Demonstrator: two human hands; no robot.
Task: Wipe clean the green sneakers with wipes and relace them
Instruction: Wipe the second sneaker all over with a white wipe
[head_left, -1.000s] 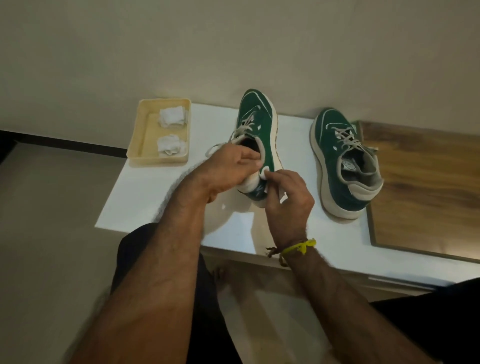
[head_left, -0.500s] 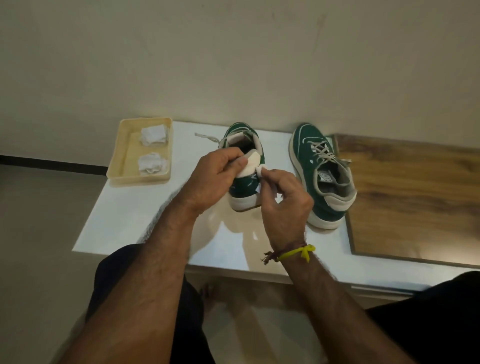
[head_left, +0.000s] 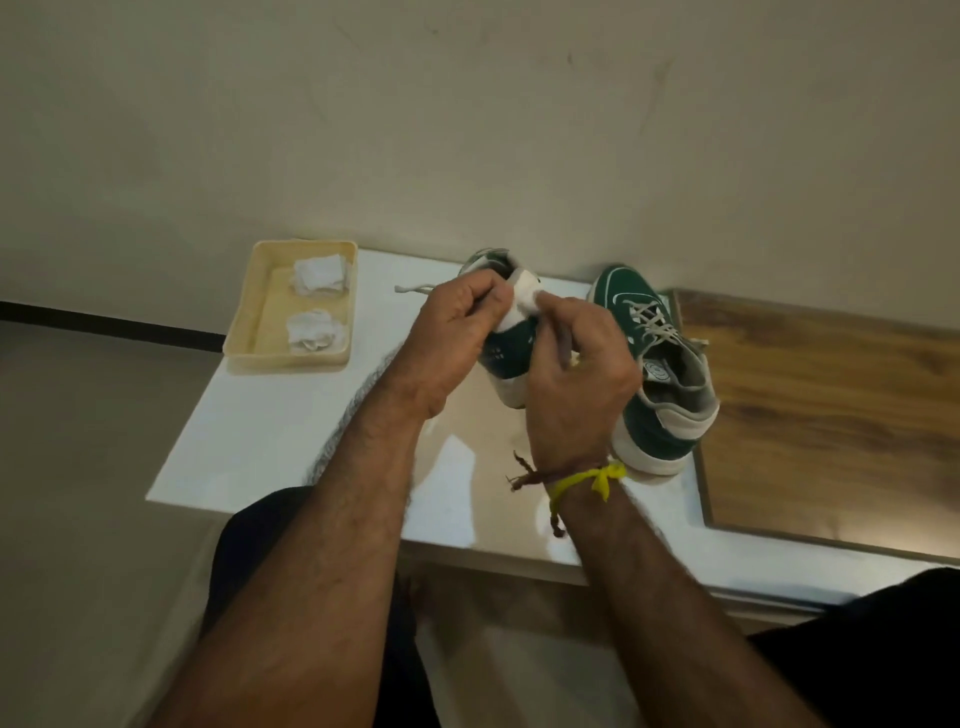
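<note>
While both hands grip one sneaker, a second sneaker stands beside.

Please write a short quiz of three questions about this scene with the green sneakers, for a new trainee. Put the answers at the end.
1. True or false: the tray holds three wipes.
2. Which sneaker is being gripped? A) the laced sneaker near the wooden board; B) the held sneaker nearer the tray.
3. What does the right hand press against the held sneaker's pale heel collar?

Key
1. False: two crumpled wipes, the far wipe and the near wipe.
2. B: the left hand grips it at the heel; the laced sneaker rests untouched on the white table.
3. It looks like a small white wipe, mostly hidden by the fingers.
</note>
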